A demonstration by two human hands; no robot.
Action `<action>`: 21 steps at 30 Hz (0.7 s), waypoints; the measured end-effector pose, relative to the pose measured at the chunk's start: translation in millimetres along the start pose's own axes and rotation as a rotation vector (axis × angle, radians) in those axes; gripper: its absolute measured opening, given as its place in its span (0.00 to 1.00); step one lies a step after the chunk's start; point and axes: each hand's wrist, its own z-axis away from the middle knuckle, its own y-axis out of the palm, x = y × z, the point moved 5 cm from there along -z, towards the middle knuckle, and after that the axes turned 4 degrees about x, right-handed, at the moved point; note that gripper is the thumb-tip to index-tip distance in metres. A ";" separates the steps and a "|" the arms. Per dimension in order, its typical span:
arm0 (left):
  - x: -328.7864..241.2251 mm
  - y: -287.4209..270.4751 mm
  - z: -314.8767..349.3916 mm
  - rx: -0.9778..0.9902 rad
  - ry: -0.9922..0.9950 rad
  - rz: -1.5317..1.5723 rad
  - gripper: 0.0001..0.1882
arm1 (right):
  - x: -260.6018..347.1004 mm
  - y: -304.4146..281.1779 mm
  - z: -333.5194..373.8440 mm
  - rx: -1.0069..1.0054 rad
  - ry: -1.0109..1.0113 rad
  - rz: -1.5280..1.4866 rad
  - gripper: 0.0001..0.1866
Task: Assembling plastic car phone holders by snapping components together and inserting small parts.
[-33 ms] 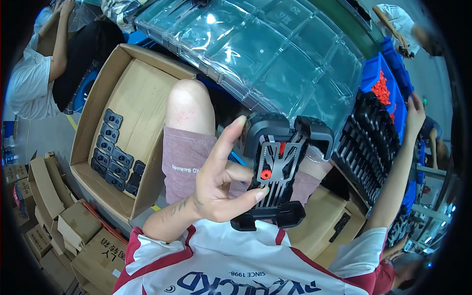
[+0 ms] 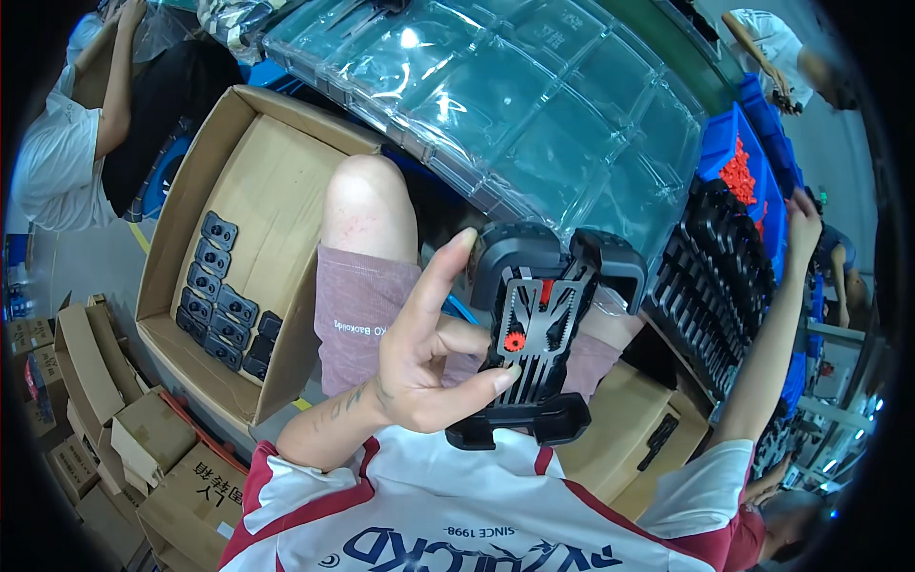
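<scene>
My left hand (image 2: 429, 367) is closed on a black phone holder (image 2: 538, 381), gripping its left side with thumb and fingers. The holder has padded jaws at its far end and a foot at the near end. On its facing side lies a grey metal plate (image 2: 540, 315) with toothed slots. A small red gear (image 2: 515, 341) sits at the plate's lower left, and a red piece (image 2: 546, 292) shows at its top. My right hand (image 2: 803, 224) is stretched far right, at the edge of a blue bin (image 2: 722, 143) holding red parts (image 2: 738, 176). Its fingers are too small and blurred to read.
Stacked black holder parts (image 2: 710, 286) stand on the right. A plastic-covered greenish surface (image 2: 496, 105) spans the far side. An open cardboard box (image 2: 272, 172) with several black pieces (image 2: 221, 315) is at left. More cartons (image 2: 191, 496) lie lower left. Other people (image 2: 124, 124) work nearby.
My right hand has shifted slightly at the blue bin, its forearm moving a little. My left hand and the phone holder stay practically still.
</scene>
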 end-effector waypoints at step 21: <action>-8.2 -7.3 12.8 -0.165 -0.076 0.344 0.51 | -241.9 -21.6 -89.9 0.263 0.236 0.448 0.12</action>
